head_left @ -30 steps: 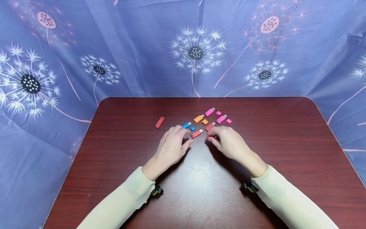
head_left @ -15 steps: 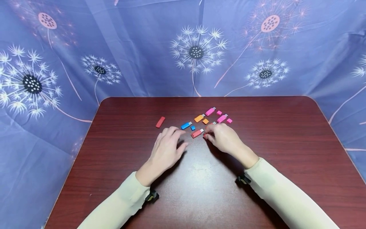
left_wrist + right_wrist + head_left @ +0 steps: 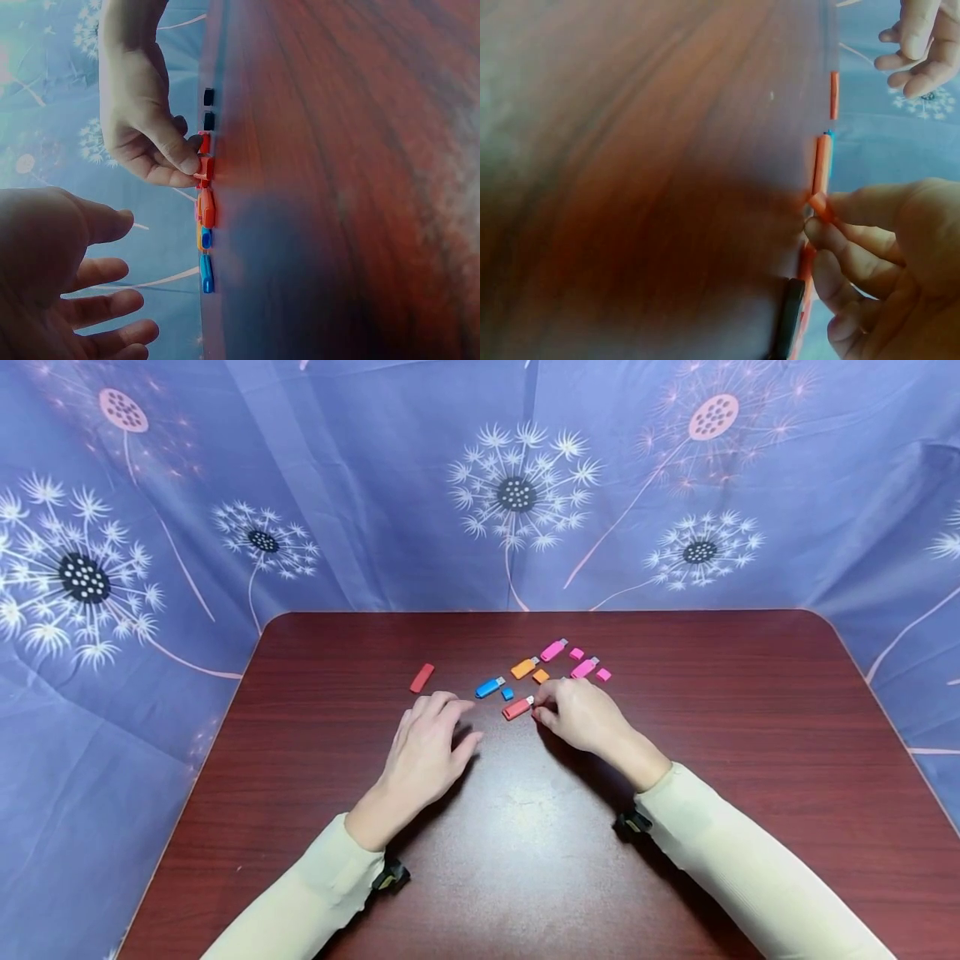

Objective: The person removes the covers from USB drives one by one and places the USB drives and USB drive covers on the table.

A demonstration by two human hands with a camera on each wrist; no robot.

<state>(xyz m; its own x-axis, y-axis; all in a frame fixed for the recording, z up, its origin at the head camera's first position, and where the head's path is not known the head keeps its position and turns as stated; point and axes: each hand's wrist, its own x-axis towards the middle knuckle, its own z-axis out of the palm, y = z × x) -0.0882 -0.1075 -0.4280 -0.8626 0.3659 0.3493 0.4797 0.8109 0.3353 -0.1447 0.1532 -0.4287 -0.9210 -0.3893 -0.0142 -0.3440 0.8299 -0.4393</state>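
My right hand [image 3: 581, 714] pinches a small red cap [image 3: 820, 205] between thumb and fingers, right by the metal plug of a red USB stick [image 3: 517, 708] lying on the table. Loosely spread, my left hand [image 3: 427, 747] holds nothing; it is close to the table, left of that stick and below a blue USB stick [image 3: 490, 687]. The blue stick's cap [image 3: 507, 694] lies off by its plug. Another red stick [image 3: 204, 141] is covered by my right hand in the head view.
An orange USB stick [image 3: 524, 668] with its cap [image 3: 541, 677] and two pink sticks [image 3: 553, 650] with caps [image 3: 603, 675] lie farther back. A red stick [image 3: 422, 677], no plug showing, lies left. Black pieces [image 3: 208, 109] sit beyond my right hand. A patterned cloth [image 3: 375, 485] hangs behind the table.
My right hand has moved left with the red cap, up to the plug of the nearer red stick. My left hand has drawn back left, away from the sticks.
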